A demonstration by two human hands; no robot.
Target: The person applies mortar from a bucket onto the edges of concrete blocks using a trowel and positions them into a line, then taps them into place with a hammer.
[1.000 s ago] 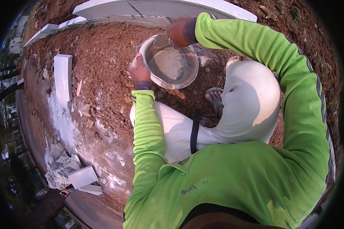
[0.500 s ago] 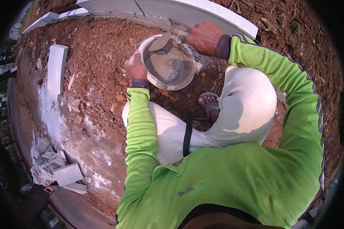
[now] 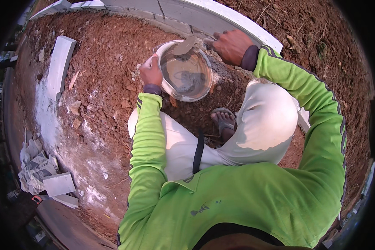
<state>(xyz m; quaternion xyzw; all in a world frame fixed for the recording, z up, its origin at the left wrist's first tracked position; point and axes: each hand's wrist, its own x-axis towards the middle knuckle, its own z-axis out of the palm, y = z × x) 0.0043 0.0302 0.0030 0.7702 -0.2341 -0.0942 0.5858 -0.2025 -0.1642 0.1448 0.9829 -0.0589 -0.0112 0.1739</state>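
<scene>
A round bucket (image 3: 171, 89) sits tilted on the red soil in front of me, with wet grey mortar (image 3: 191, 82) in its bottom. My left hand (image 3: 151, 71) is closed on the near-left part of its rim, thumb on top. On the far right side, my right hand (image 3: 232, 46) is closed round the handle of a trowel, the handle mostly hidden by the fingers. The trowel's grey, leaf-shaped blade (image 3: 185, 46) is held over the far edge of the bucket's mouth.
Beyond the bucket runs a low wall of pale blocks (image 3: 212, 18). A loose white block (image 3: 61, 66) lies on the soil to the left. Torn paper bags (image 3: 36, 168) and a cut block (image 3: 59, 184) are at lower left, beside a saw (image 3: 37, 199). My sandalled foot (image 3: 223, 119) is near the bucket.
My right hand and the trowel have shifted slightly to the right over the bucket. My left hand keeps its hold on the rim. The whole view has turned a little.
</scene>
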